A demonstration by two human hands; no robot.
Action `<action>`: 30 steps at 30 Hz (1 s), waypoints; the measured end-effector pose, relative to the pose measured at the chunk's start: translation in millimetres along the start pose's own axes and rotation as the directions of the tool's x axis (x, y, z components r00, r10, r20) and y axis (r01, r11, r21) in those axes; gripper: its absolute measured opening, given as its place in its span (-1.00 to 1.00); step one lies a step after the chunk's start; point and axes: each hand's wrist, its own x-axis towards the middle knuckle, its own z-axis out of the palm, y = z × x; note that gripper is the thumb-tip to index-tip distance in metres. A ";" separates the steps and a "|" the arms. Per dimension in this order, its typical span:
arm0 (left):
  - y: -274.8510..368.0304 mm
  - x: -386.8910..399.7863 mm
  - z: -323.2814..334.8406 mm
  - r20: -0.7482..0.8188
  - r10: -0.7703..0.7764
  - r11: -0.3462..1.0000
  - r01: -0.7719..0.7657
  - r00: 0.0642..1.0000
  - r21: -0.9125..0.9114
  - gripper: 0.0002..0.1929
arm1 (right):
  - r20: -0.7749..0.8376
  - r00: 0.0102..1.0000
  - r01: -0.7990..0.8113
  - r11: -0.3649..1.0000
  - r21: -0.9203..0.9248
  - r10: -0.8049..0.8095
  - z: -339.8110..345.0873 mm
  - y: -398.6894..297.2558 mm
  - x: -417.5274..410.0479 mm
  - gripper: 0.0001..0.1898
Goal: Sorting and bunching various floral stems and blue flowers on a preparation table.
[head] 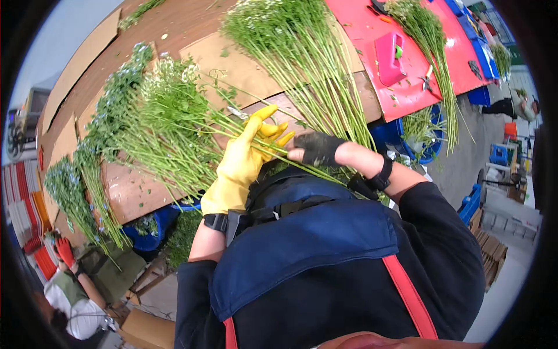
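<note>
My left hand (242,159), in a yellow rubber glove, is closed around a few long green flower stems (311,168) that slant across in front of my waist. Its fingers point up and to the right. Against the stems, just right of it, is my right hand (320,148) in a dark fingerless glove; its fingers are blurred, and whether they grip is unclear. A metal cutting tool (237,113) lies partly hidden behind the yellow fingers. To the left spreads a pile of white-flowered stems (170,118). A larger white-flowered bundle (301,61) fans out beyond my hands.
Blue-flowered bunches (65,187) lie on the wooden table (139,192) at left. The red-covered table (370,83) at right holds a pink dispenser (389,59), pruning shears (426,80) and another bundle (425,39). Blue bins (394,133) stand below. Co-workers (76,296) are at lower left and far right.
</note>
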 end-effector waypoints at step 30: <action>-19.8 34.9 26.9 0.063 -0.075 0.997 0.075 0.995 0.010 -0.52 | -0.879 0.394 0.186 0.913 0.364 0.270 -99.2 115.4 -69.7 -0.74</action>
